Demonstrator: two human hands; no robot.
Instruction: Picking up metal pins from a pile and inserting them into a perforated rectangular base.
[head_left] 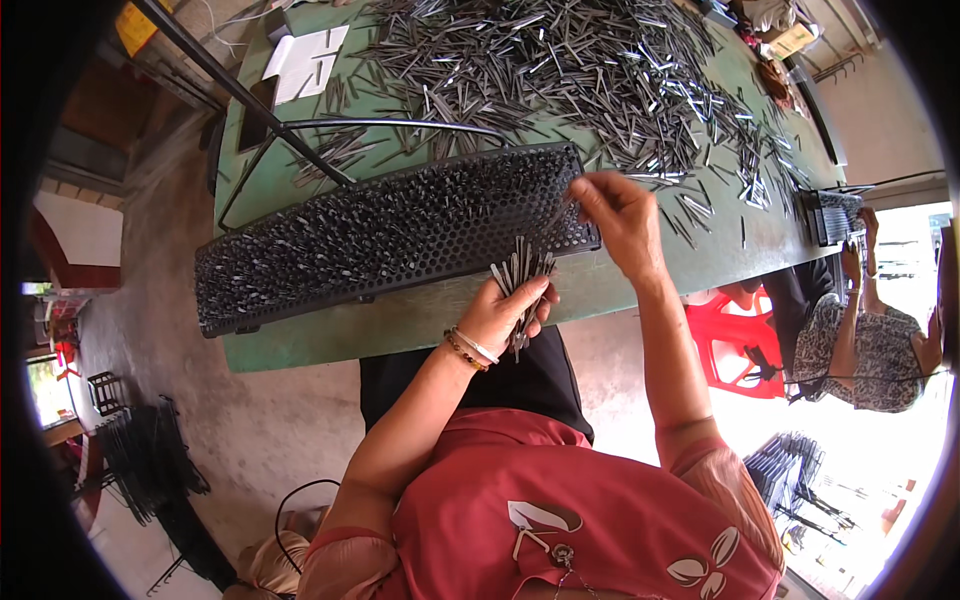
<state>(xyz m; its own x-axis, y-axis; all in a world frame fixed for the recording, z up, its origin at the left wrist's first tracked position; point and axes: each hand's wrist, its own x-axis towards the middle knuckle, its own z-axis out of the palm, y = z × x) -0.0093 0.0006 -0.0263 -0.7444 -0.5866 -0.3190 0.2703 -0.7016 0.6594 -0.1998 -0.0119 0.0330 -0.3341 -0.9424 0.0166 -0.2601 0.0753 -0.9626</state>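
A long black perforated rack lies slantwise along the near edge of the green table. Thin dark strips stand upright in most of its holes. Toward its right end, many holes are bare. My left hand, just in front of the rack, is closed around a bundle of thin metal-looking strips that fan out at the top. My right hand is over the rack's right end, thumb and forefinger pinched on what looks like one thin dark strip, partly blurred.
A big heap of loose strips covers the back of the green table. A black metal frame rises behind the rack. White paper lies back left. At right, another person handles a similar rack near a red stool.
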